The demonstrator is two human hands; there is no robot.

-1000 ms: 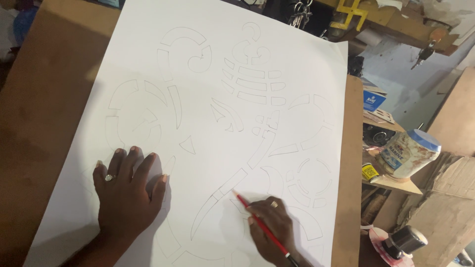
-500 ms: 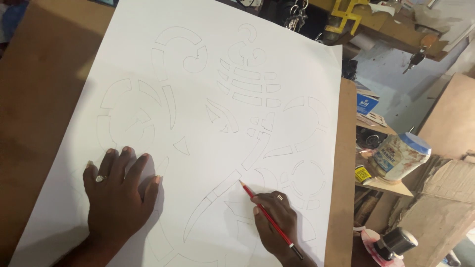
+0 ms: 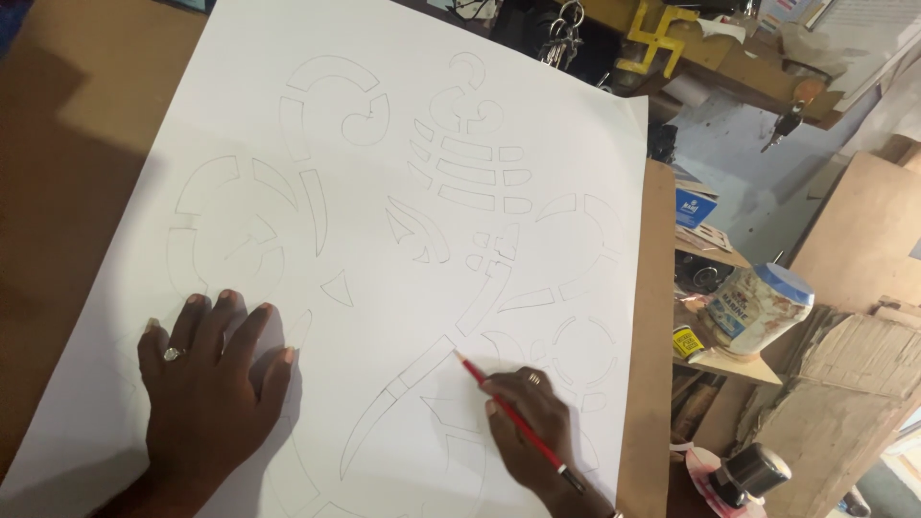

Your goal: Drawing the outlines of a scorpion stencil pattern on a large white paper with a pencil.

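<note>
Brown worktop [image 3: 67, 182] carries a big white sheet [image 3: 384, 125] covered in faint pencilled stencil shapes. Left hand [image 3: 211, 393] lies flat on the sheet's near-left part, fingers spread, holding nothing, just pressing the paper down; it sits a bit nearer the left edge than a second ago. Right hand [image 3: 532, 427] at near right, fingers closed around a red pencil [image 3: 508, 422], tip touching a long curved outline; the tip has crept slightly along that line, so tracing looks ongoing. Jar [image 3: 758, 307] sits right, off the worktop.
</note>
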